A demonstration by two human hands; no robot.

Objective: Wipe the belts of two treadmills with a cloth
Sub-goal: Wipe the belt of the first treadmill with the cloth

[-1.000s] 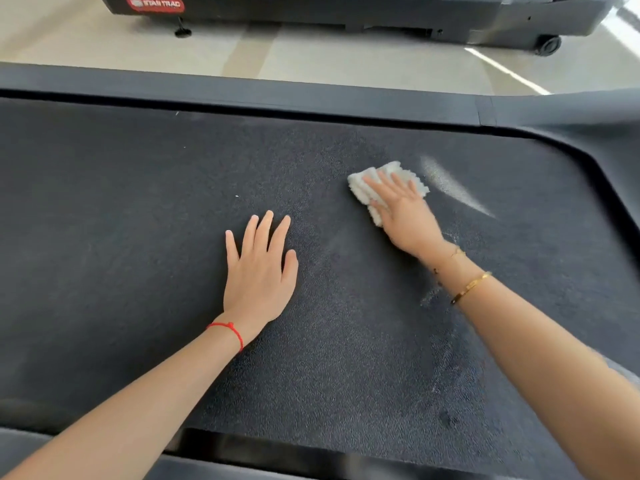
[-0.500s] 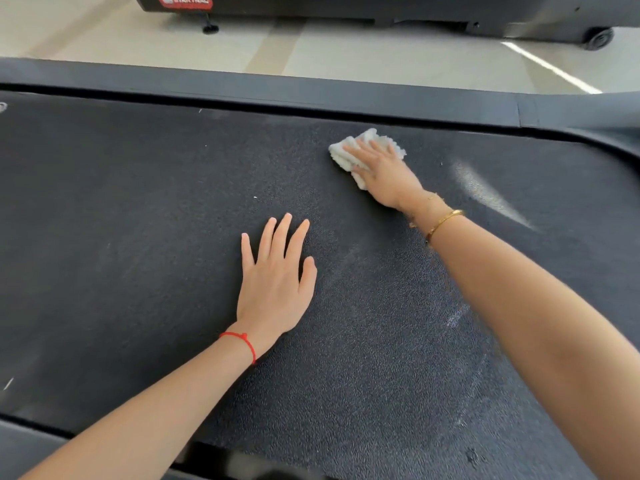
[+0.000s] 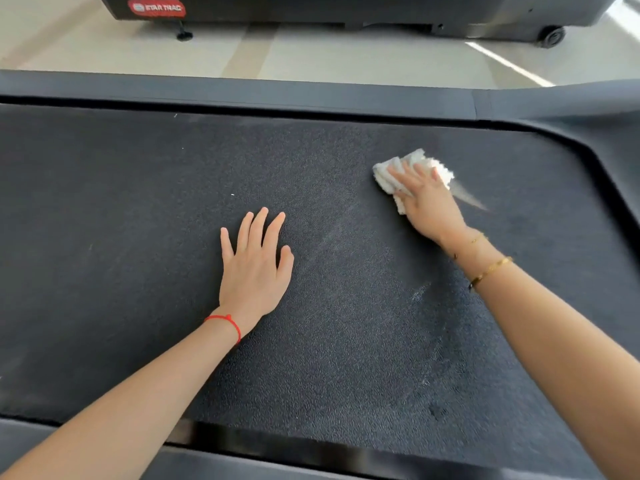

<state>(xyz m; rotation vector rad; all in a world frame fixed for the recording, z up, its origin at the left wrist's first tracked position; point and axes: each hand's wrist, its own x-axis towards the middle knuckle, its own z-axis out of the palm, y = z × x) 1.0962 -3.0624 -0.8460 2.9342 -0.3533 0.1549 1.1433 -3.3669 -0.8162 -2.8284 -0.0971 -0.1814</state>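
Belt [image 3: 138, 271] under 2 hands, left hand [image 3: 254, 268] flat, right hand [image 3: 427, 202] pressing 1 cloth [image 3: 388, 176] with straight fingers

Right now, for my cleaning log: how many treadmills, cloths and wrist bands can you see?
Treadmills: 2, near belt, far one
Cloths: 1
Wrist bands: 3, red string, gold bangle, thin gold chain
Total: 6

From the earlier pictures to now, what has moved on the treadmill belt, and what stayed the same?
The right hand swept the white cloth across the belt: first away toward the far edge, then back nearer and rightward. It still presses the cloth flat. The left hand stayed flat on the belt.
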